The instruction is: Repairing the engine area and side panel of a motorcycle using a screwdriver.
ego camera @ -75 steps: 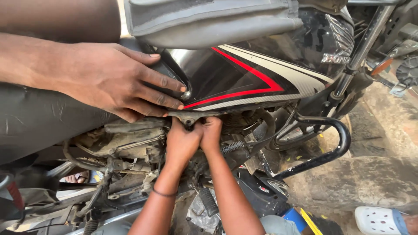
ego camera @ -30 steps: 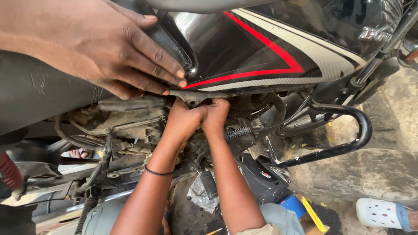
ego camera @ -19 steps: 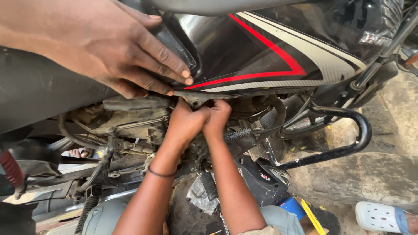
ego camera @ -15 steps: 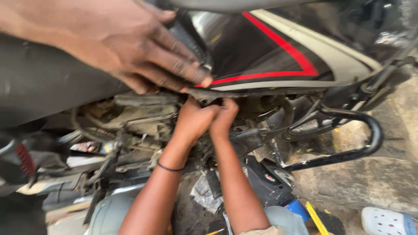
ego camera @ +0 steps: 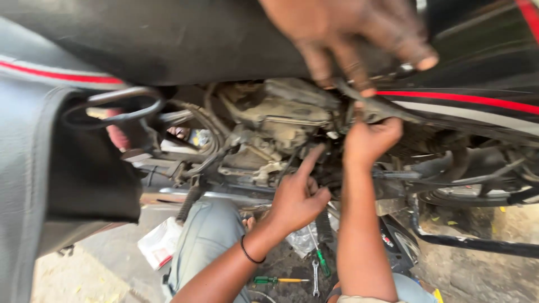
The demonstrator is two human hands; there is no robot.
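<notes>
A motorcycle stands over me with its black fuel tank (ego camera: 466,62), striped red and white, and its engine parts (ego camera: 275,118) exposed underneath. My right hand (ego camera: 370,140) reaches up and is closed on a part just under the tank's lower edge. My left hand (ego camera: 297,196), with a black band on the wrist, sits lower. Its index finger is stretched out and touches the engine parts, and it holds nothing. Another person's hand (ego camera: 359,39) comes down from the top and presses on the tank's edge, fingers spread.
On the ground between my arms lie a green-handled screwdriver (ego camera: 278,279), a second screwdriver (ego camera: 321,261) and a small spanner (ego camera: 315,278). A white packet (ego camera: 160,244) lies to the left. My knee in grey jeans (ego camera: 208,235) is below the engine. A black guard bar (ego camera: 477,244) runs right.
The view has swung left along the motorcycle. My left hand has come away from my right hand and dropped lower, index finger out. The other person's hand has shifted right along the tank.
</notes>
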